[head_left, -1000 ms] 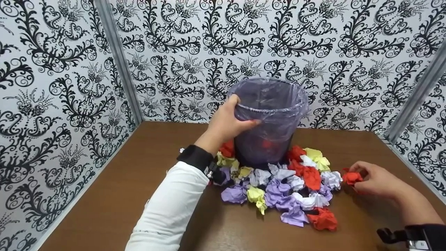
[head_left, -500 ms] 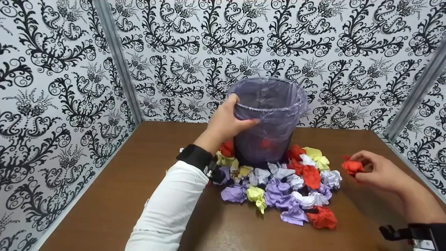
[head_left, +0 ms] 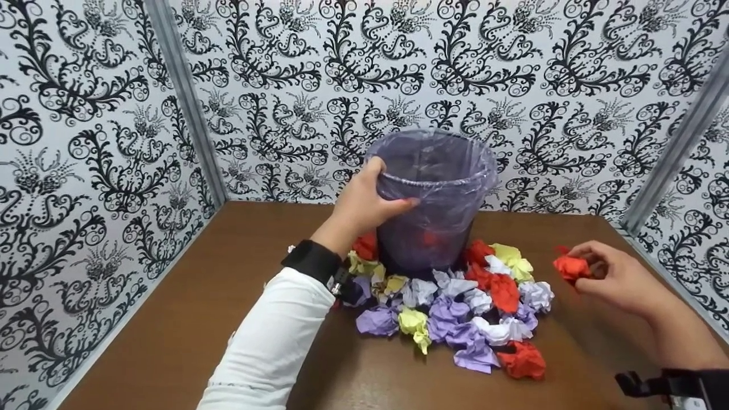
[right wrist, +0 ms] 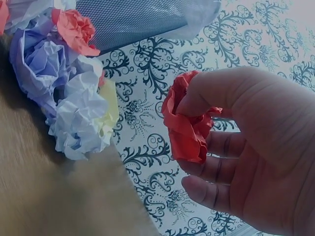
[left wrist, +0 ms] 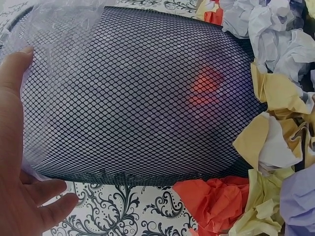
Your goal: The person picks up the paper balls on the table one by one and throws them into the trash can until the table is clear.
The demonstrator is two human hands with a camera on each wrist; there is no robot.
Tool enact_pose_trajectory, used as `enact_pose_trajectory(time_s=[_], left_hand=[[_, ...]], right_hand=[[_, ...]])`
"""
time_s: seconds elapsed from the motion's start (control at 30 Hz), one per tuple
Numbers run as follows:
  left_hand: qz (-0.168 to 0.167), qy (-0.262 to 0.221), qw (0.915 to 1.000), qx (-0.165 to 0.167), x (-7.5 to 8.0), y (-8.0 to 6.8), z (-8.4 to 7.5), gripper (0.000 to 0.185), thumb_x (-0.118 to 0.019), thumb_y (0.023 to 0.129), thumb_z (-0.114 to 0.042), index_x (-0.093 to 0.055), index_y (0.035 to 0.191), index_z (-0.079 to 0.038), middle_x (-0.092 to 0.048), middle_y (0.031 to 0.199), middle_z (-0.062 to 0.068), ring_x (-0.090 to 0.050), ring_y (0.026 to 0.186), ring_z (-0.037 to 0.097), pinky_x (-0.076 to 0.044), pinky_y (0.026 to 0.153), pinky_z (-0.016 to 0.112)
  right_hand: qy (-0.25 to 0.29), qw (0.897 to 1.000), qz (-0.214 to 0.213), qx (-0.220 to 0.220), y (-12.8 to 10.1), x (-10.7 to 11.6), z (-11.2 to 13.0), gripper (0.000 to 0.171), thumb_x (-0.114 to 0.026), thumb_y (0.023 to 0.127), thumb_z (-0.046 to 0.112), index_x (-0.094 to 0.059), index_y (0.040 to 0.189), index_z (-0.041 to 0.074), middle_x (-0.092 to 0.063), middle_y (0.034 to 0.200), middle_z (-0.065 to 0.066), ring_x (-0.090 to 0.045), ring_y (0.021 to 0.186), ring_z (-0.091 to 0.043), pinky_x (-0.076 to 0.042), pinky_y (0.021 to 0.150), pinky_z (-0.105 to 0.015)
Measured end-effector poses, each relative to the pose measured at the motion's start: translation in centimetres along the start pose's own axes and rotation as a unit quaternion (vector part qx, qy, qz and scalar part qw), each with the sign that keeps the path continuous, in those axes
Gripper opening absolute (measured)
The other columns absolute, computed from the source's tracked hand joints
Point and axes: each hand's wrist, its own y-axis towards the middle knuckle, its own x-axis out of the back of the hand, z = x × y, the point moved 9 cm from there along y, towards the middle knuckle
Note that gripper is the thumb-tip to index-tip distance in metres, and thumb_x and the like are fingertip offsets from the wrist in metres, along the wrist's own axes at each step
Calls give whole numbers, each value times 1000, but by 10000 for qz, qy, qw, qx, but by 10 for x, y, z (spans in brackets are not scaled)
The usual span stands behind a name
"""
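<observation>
A dark mesh wastebasket [head_left: 424, 239] lined with a clear purplish bag [head_left: 461, 196] stands upright toward the back of the table. My left hand [head_left: 364, 199] grips its rim at the left, thumb on the front and fingers over the edge. Through the mesh in the left wrist view, a red patch [left wrist: 205, 87] shows low inside. My right hand [head_left: 618, 279] pinches a crumpled red paper ball [right wrist: 187, 125] between thumb and fingers, held above the table to the right of the heap. Purple crumpled paper [head_left: 450, 316] lies in front of the basket.
Several crumpled papers in red [head_left: 523, 360], yellow [head_left: 414, 324], white [head_left: 501, 330] and purple surround the basket's front and sides on the brown table [head_left: 228, 319]. Patterned wall panels [head_left: 273, 114] enclose the back and both sides.
My right hand has lifted the red paper ball up off the table and slightly to the left. The left hand keeps its grip on the wastebasket rim; the view has shifted a little.
</observation>
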Motion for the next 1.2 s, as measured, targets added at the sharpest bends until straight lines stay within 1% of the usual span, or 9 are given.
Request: enact_pose_trajectory(time_s=[0.07,0.27,0.33,0.5,0.63,0.77,0.97,1.07,1.2], left_hand=[[22,-14,10000,20,0,-1,1,85,-75,49,-80,-48,110,-28,-60,100,-10,-60,89,9,-54,81,33],[29,-51,10000,-55,1,-1,-1,81,-77,52,-77,-47,108,-28,-59,98,-9,-60,86,10,-53,76,31],[45,-96,9999,-48,1,-2,-1,80,-78,52,-76,-47,109,-28,-59,100,-10,-60,87,10,-53,77,31],[50,-2,10000,-53,1,-2,-2,81,-76,52,-78,-47,110,-28,-58,103,-11,-59,90,9,-52,80,32],[31,103,9999,-107,2,-2,-4,82,-75,52,-79,-47,110,-28,-58,102,-10,-59,89,10,-53,78,32],[25,121,9998,-166,2,-1,-7,82,-75,53,-79,-47,110,-27,-59,101,-9,-60,87,10,-53,76,31],[10,145,9998,-167,3,-1,-6,82,-75,53,-79,-47,110,-27,-59,100,-9,-60,87,10,-53,75,31],[4,127,9999,-117,3,-1,-5,82,-76,53,-78,-47,110,-27,-59,101,-10,-59,88,10,-53,76,31],[-20,176,9998,-48,3,-2,-3,80,-76,52,-78,-46,108,-28,-58,99,-10,-59,87,10,-52,77,32]], right_hand=[[17,10000,-23,30,1,0,3,47,-77,77,7,-56,118,10,-62,96,-14,-59,80,-16,-53,65,-25],[71,9997,-139,168,2,1,12,47,-80,76,8,-57,117,12,-63,93,-9,-60,76,-14,-52,63,-25],[79,9996,-177,202,2,2,16,47,-81,75,8,-57,116,12,-63,92,-9,-60,76,-13,-52,63,-25],[101,9995,-200,240,2,3,27,47,-81,76,9,-57,117,13,-62,93,-8,-59,76,-13,-52,63,-25],[79,9994,-187,274,2,6,37,47,-80,78,11,-57,119,15,-62,93,-8,-59,77,-15,-53,63,-25],[-3,9994,-182,311,4,14,48,47,-80,79,14,-57,119,18,-62,93,-8,-59,77,-16,-53,62,-26],[-118,9991,-84,404,17,28,70,45,-80,80,17,-57,119,20,-63,93,-9,-61,77,-19,-55,61,-28],[-269,9988,-128,387,27,38,80,46,-81,78,14,-59,118,21,-64,93,-8,-62,77,-19,-55,61,-28],[-406,9985,-80,365,43,53,91,47,-80,78,12,-59,120,20,-64,96,-10,-61,77,-20,-55,60,-27]])
